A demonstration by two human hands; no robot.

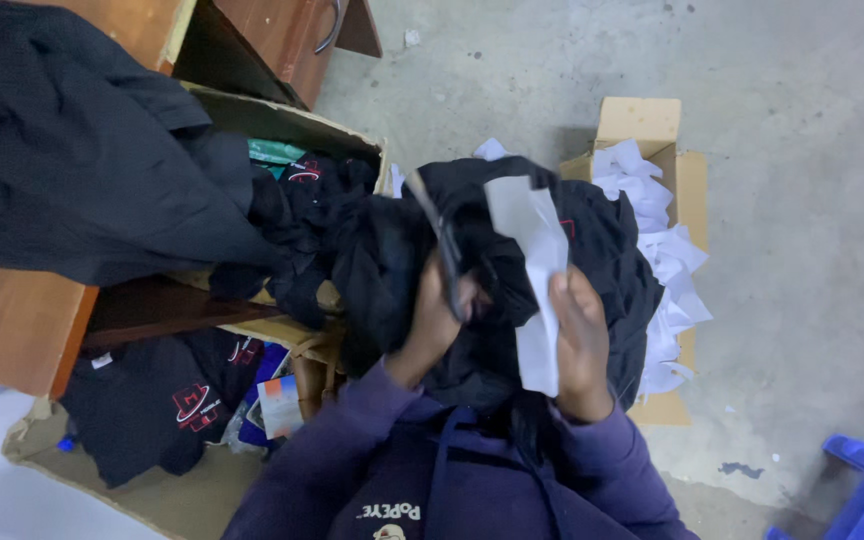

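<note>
A grey concrete floor (802,200) lies under everything here. Nearest me, my right hand (582,340) pinches a white paper strip (537,270) against a black garment (512,260) bunched above my lap, and my left hand (432,320) has its grip closed on dark scissors (442,235), blades pointing away from me. Just right of the garment, an open cardboard box (652,125) holds a heap of white paper pieces (667,250). Left of the garment, a larger cardboard box (282,120) is stuffed with black shirts (302,200). Farther left a black jacket (82,150) drapes a wooden tabletop (12,330).
</note>
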